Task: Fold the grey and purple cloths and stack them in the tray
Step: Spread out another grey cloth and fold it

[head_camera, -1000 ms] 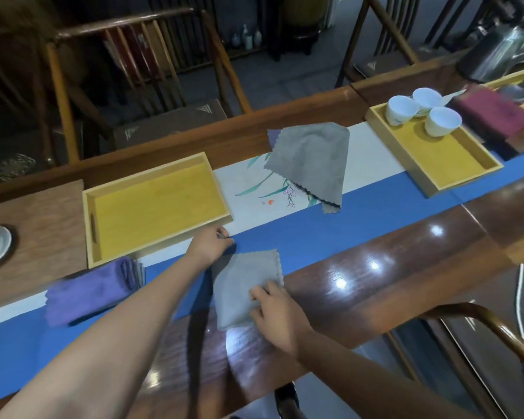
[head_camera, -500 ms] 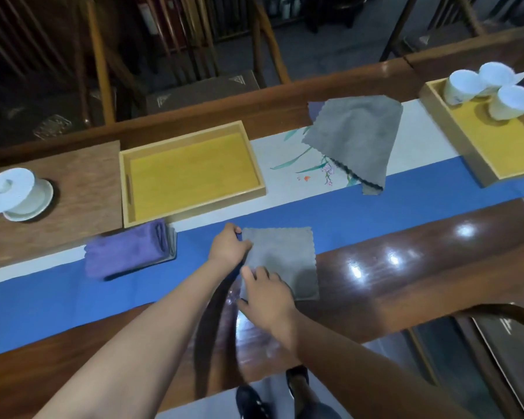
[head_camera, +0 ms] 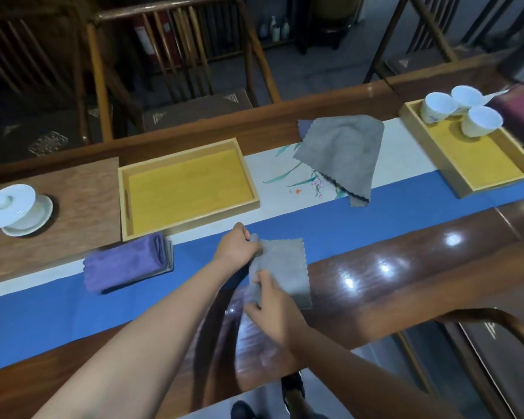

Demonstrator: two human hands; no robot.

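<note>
1. While the head view looks down on a long wooden table (head_camera: 406, 282) with a blue runner (head_camera: 360, 219), the left hand (head_camera: 238, 246) sits at centre frame, its fingers curled and pinching the upper left corner of a folded grey cloth (head_camera: 285, 267).
2. Just below it, the right hand (head_camera: 273, 306) pinches the same cloth's lower left edge between thumb and curled fingers; that edge is lifted and crumpled, while the rest lies flat across the runner and the bare wood.
3. Left of centre, a folded purple cloth (head_camera: 124, 263) lies on the runner with a grey layer showing at its right end, just below the empty yellow tray (head_camera: 188, 143).
4. Upper right of centre, an unfolded grey cloth (head_camera: 342, 152) lies over a purple one whose corner (head_camera: 304, 127) peeks out.
5. At upper right, a second tray (head_camera: 478, 189) holds three white cups (head_camera: 478, 120); at far left stands a lidded white bowl (head_camera: 12, 208).
</note>
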